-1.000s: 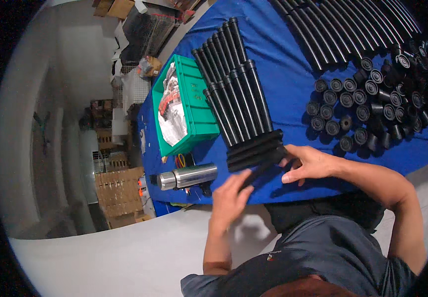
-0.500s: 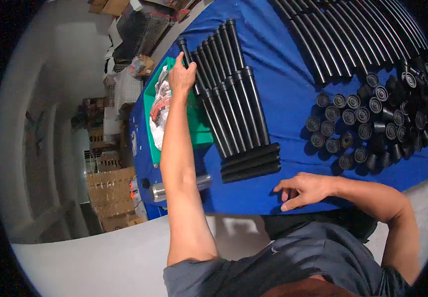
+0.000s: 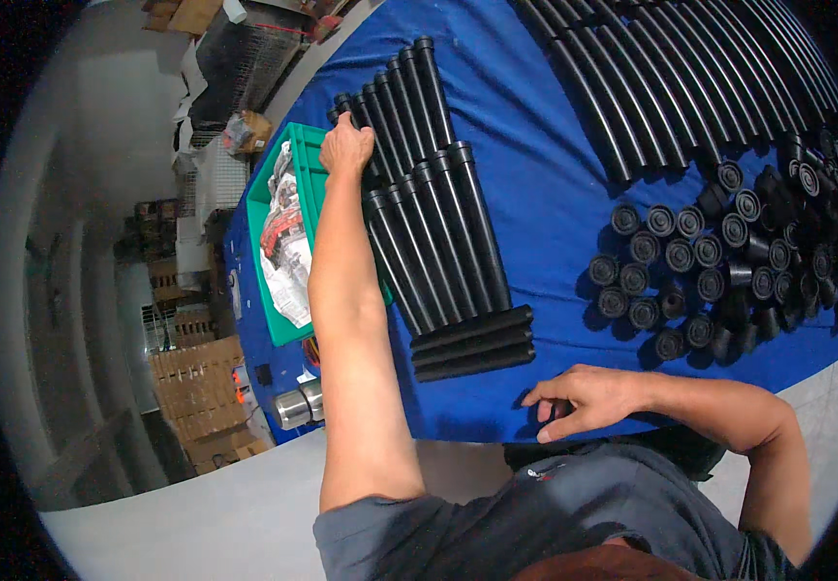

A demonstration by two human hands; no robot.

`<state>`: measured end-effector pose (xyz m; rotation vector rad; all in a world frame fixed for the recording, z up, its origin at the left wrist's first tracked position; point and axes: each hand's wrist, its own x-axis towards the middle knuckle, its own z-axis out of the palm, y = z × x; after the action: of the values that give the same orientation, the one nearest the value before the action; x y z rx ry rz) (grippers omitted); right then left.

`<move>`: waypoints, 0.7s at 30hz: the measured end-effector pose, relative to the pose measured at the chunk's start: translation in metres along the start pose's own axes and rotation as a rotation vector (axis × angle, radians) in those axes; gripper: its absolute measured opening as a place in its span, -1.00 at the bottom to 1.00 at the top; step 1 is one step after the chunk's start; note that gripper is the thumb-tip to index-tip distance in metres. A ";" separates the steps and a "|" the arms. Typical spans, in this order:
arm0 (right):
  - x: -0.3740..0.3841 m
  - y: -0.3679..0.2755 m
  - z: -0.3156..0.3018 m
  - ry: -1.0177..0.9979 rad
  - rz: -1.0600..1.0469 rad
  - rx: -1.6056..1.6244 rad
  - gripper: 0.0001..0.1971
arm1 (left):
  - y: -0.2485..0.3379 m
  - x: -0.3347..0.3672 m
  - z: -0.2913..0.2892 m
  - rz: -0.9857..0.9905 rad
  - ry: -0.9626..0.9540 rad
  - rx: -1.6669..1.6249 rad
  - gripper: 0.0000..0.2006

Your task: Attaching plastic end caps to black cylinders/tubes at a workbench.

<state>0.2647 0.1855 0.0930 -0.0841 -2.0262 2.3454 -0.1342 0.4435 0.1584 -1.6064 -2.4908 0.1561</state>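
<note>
My left hand [image 3: 347,148] reaches far forward, its fingers closed around a black tube [image 3: 343,101] with a wider collar at the far end. This tube lies at the left end of a row of similar tubes [image 3: 409,102]; the hand hides much of it. Nearer to me is a second row of collared tubes [image 3: 458,232]. Close to the front edge my right hand [image 3: 589,399] rests, fingers bent, thumb and forefinger apart, with nothing held. Several short black tubes [image 3: 472,344] lie crosswise between the rows and that hand.
Beside my left forearm stands a green bin [image 3: 317,179] with crumpled paper-like material inside. A metal cylinder [image 3: 295,407] sits at the table's left edge. On the right are many black round caps [image 3: 708,250] and long black tubes [image 3: 651,92], over blue cloth [image 3: 555,242].
The whole view has shifted slightly. My left hand has drawn the tube a little nearer, so its collar sits closer to the row's line. The right hand keeps nearly the same pose.
</note>
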 end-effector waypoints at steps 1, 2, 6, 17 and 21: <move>0.000 0.000 -0.001 -0.003 0.006 0.001 -0.37 | 0.001 0.001 0.002 -0.020 -0.001 0.007 -0.35; 0.000 -0.001 -0.001 -0.009 0.008 0.001 -0.37 | -0.001 0.002 0.005 -0.021 -0.002 0.006 -0.35; 0.001 -0.003 -0.002 -0.017 0.021 0.023 -0.37 | -0.009 0.001 0.016 0.036 0.044 0.001 -0.38; -0.003 -0.001 0.003 0.000 0.020 0.006 -0.39 | -0.021 0.006 0.025 0.093 0.082 0.018 -0.38; -0.001 0.005 0.004 0.035 -0.055 0.005 -0.42 | -0.019 0.000 0.012 0.067 0.243 -0.006 -0.40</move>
<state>0.2656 0.1811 0.0890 -0.0679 -1.9810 2.2998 -0.1533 0.4360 0.1501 -1.6055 -2.2592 -0.0357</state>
